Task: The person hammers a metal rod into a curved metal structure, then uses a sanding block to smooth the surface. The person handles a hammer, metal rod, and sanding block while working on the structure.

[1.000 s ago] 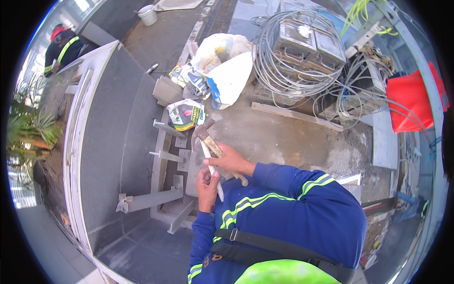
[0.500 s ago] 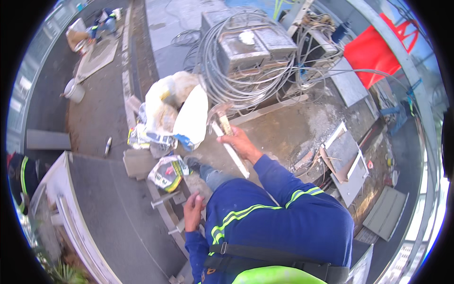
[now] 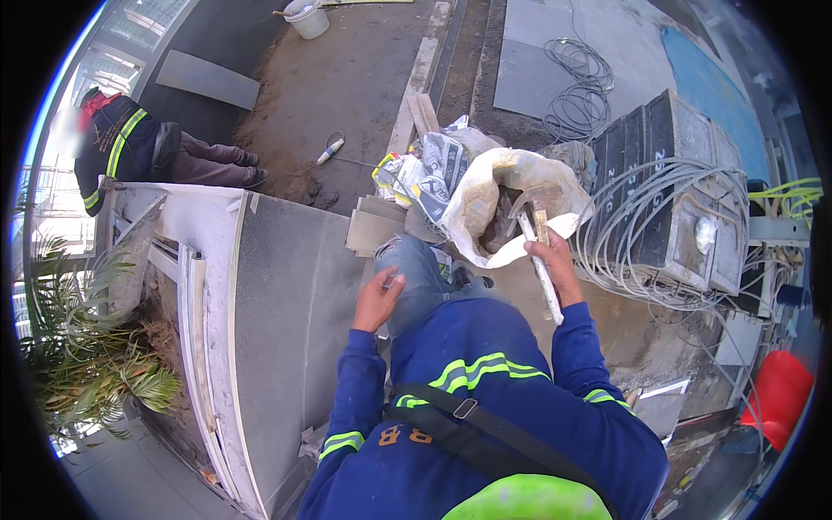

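Observation:
My right hand (image 3: 560, 267) is closed around the handle of a hammer (image 3: 541, 225). A long white-smeared strip (image 3: 539, 276) runs along the same hand, its lower end near my sleeve. The hammer's head is over the mouth of a big whitish sack (image 3: 472, 204), whose rim is rolled open. Brownish material shows inside the sack, but its kind cannot be told. My left hand (image 3: 379, 299) hangs beside my bent knee, loosely curled with fingers apart and nothing in it.
A large dark stone-like block (image 3: 659, 173) draped with grey cable coils (image 3: 624, 225) stands right of the sack. Crumpled bags (image 3: 425, 178) and stacked tiles (image 3: 377, 225) lie left of it. A co-worker (image 3: 143, 152) bends beyond a panelled wall edge (image 3: 234, 286). A white bucket (image 3: 305, 17) stands farther off.
My view has swung to the right and my body has turned left. The hammer and strip in my right hand are now over the sack's opening instead of beside it.

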Demonstrator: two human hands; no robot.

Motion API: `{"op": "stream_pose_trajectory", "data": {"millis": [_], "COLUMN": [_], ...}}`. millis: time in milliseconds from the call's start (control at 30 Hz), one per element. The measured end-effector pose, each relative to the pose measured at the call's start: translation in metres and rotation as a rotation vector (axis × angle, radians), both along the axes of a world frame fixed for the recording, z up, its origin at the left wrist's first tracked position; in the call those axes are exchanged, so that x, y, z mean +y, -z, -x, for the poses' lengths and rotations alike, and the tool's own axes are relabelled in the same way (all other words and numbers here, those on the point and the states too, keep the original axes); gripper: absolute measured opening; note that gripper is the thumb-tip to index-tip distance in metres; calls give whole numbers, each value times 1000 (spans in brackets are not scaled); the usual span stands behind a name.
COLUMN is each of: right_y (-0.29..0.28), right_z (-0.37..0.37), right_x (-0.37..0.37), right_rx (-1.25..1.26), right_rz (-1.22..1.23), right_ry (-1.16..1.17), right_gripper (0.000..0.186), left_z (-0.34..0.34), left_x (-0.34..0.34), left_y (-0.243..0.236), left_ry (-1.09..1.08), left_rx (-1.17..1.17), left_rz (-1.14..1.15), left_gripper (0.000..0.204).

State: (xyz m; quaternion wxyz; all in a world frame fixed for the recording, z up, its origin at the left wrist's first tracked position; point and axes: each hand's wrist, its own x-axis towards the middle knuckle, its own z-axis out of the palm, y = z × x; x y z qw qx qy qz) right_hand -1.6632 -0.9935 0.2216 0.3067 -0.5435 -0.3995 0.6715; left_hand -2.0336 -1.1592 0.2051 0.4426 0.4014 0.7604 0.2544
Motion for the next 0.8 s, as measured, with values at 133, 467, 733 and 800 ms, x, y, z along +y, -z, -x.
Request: {"op": "stream_pose_trajectory", "data": {"millis": [133, 467, 733, 800], "right_y": [-4, 50, 68, 54], "right_z": [28, 152, 388, 437], "right_x": [59, 275, 555, 599], "right_rx": [37, 18, -146, -96], "right_rz": [-69, 19, 173, 244], "right_ry": [-8, 58, -164, -238], "right_gripper": [33, 24, 32, 33], "left_z": [21, 153, 322, 369], "left_x": [55, 299, 527, 560], "left_y": [9, 85, 124, 110], "left_ry": [7, -48, -563, -621], "left_rx": [-79, -429, -623, -658], "left_rz": [-102, 52, 141, 182], "left_gripper": [53, 51, 50, 46]}}
